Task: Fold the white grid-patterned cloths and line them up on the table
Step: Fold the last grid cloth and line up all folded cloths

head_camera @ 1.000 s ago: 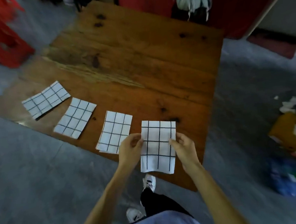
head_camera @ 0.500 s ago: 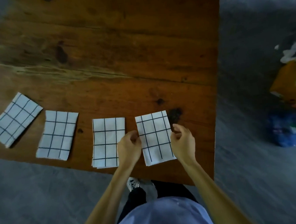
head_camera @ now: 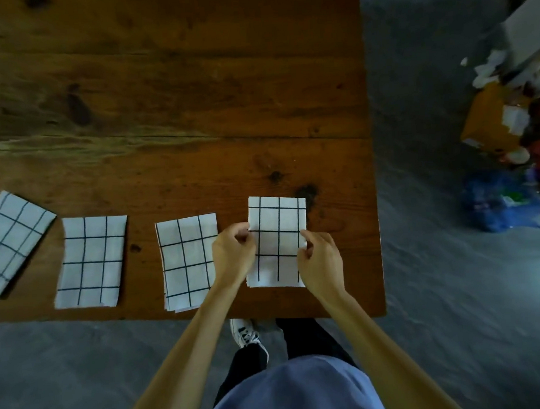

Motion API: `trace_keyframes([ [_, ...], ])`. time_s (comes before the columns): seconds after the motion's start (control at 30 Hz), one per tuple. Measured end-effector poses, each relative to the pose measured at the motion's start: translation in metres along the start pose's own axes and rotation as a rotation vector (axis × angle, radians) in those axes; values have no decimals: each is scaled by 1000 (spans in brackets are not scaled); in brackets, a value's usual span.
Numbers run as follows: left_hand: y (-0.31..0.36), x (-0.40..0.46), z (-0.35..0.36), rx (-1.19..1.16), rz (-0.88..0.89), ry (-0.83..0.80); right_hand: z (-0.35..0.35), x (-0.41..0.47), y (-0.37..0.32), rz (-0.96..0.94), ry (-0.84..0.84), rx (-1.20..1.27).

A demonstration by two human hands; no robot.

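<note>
**Setting down the fourth cloth**

We pinch the fourth folded cloth [head_camera: 278, 235] by its side edges, left hand [head_camera: 233, 254] and right hand [head_camera: 321, 258], at the right end of the row on the worktop [head_camera: 193, 114]. We should square it with its neighbour [head_camera: 186, 260], then release both grips together.

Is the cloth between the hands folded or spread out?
Folded. The cloth is a small rectangle matching its neighbours, with stacked layers at its near edge. Left hand and right hand pinch its sides.
</note>
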State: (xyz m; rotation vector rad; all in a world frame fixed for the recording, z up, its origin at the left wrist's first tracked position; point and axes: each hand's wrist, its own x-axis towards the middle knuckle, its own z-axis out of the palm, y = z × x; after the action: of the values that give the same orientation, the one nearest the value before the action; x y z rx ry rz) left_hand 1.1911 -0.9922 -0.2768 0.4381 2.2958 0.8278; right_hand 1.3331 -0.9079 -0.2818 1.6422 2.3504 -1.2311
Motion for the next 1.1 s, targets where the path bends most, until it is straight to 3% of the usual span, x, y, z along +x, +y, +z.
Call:
trace_keyframes([
  [0.23,-3,0,2,-11,73,5,-1,5,1,-59,38,-59],
  [0.33,-3,-2,-1,33,136,55,-2,8,-2,-182,120,-162],
  [0.43,-3,-4,-2,239,324,109,4,14,-12,-303,57,-279],
  [0.53,-5,-3,5,481,522,-26,17,21,-12,-358,-56,-376],
  [0.67,-10,-2,12,684,511,-179,27,25,4,-390,-82,-508],
  [0.77,-11,-2,8,612,521,-154,23,28,2,-418,-52,-443],
  [0.87,-15,-6,-12,500,486,-11,23,26,-11,-462,-4,-326],
  [0.93,-27,-13,-37,543,448,47,31,19,-33,-488,-46,-264],
  [1.1,-66,-28,-88,732,441,-106,60,-5,-79,-475,-199,-263],
])
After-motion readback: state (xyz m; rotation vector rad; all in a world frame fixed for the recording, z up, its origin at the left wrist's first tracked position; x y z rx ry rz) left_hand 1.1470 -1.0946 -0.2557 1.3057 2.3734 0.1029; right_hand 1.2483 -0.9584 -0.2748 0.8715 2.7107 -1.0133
